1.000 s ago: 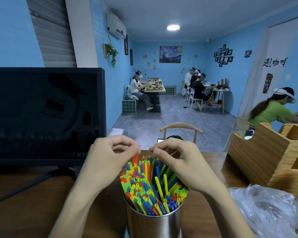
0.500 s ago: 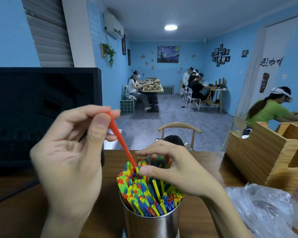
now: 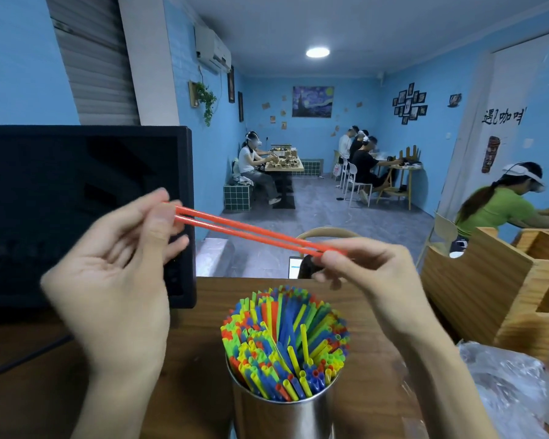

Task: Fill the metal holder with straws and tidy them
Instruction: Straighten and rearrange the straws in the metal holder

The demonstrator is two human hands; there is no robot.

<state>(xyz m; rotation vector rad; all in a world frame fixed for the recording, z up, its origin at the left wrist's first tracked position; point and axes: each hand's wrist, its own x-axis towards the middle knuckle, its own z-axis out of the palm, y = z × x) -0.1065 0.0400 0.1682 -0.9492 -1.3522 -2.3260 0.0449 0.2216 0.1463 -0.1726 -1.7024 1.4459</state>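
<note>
Now two red straws (image 3: 251,231) out of metal holder (image 3: 282,413), pinched between left hand (image 3: 118,267) and right hand (image 3: 371,270) fingertips.

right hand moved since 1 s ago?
Yes. The right hand has risen off the straw tops in the metal holder and now pinches the red straws above it.

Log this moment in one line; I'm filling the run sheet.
left hand: pinches red straws | right hand: pinches other end | straws: clear above metal holder | holder: packed
</note>
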